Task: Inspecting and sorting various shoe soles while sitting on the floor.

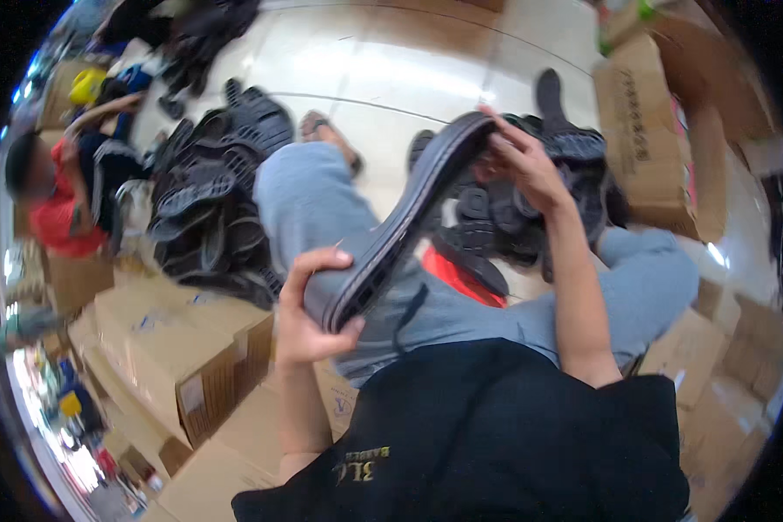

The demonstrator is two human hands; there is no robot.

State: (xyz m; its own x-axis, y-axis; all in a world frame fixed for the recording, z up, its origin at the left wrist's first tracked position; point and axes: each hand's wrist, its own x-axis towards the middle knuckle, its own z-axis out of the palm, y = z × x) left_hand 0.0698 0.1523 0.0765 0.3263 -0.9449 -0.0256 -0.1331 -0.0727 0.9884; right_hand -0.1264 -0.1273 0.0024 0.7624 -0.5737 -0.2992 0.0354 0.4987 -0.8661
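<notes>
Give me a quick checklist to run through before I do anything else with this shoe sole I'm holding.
1. Left hand around the near end of the shoe sole: ok.
2. Right hand at the far end: ok, fingers against it.
3. Sole lifted off the thighs: cannot tell; it overlaps them from this view.
4. Surface free of flaws: cannot tell, too blurred.
5. Left-hand pile of soles neatly sorted: not ok, they lie heaped over one another.
6. Red item on the floor uncovered: not ok, a dark sole covers part of it.
</notes>
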